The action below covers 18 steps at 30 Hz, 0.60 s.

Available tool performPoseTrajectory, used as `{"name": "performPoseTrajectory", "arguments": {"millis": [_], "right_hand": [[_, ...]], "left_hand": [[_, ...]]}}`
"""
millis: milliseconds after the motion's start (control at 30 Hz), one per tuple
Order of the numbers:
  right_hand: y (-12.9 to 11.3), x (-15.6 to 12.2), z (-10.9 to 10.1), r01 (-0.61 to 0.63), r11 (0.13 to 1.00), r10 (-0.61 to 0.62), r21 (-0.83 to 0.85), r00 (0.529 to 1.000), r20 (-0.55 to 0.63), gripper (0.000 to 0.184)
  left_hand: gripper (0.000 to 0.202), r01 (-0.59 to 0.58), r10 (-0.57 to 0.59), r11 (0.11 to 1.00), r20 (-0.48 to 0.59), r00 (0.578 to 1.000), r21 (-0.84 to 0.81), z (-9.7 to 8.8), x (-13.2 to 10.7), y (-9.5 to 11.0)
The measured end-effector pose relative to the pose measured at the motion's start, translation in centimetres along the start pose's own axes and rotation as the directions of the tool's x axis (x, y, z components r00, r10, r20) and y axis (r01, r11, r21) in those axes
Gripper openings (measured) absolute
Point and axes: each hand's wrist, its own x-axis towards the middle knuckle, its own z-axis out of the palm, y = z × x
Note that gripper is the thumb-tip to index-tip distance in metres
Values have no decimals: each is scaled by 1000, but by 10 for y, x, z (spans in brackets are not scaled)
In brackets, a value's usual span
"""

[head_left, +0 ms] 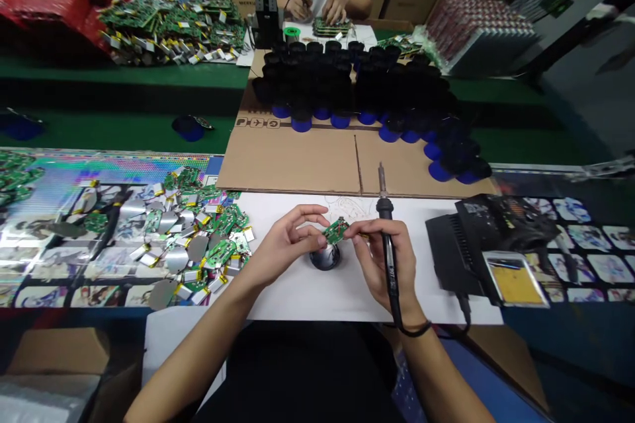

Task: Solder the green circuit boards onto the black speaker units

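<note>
A small green circuit board (336,230) is held up between my two hands, over the white sheet. My left hand (290,238) has its fingers and thumb closed at the board's left side. At the right edge of the board are the fingertips of my right hand (404,258), which also grips a soldering iron (391,258). The iron's metal tip points away from me, above the cardboard. Directly below the board stands a round black housing (325,260) with a shiny inside, partly covered by my left fingers and the board.
Left lies a pile of circuit boards with silver batteries (198,238). A black soldering station (454,254) and a tray with a yellow sponge (516,279) are right. Many black-and-blue round housings (347,89) cover the cardboard (297,158). Opposite, a person's hands (335,6) work over boards.
</note>
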Motion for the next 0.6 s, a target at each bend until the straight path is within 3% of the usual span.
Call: {"name": "performPoseTrajectory", "arguments": {"millis": [100,200,300,433,600], "right_hand": [[3,-1,-4,15,1000,-15,-10,999,50,25],[3,-1,-7,39,999,-38,-15,996,82,29],[2,1,-9,126,987,-119,-99,990,74,35],[1,2,-11,216,938,-188,-272,974,126,41],[4,-1,-14,169,950,-108,-262,967,231,53]], "left_hand": [[44,92,-90,994,50,995,-56,-4,7,0],[37,105,-110,993,106,988,48,-2,11,0],[25,-29,32,971,-11,999,238,3,12,2],[21,-171,239,916,-152,959,364,11,10,5],[25,-138,172,954,-106,979,268,14,13,4]]}}
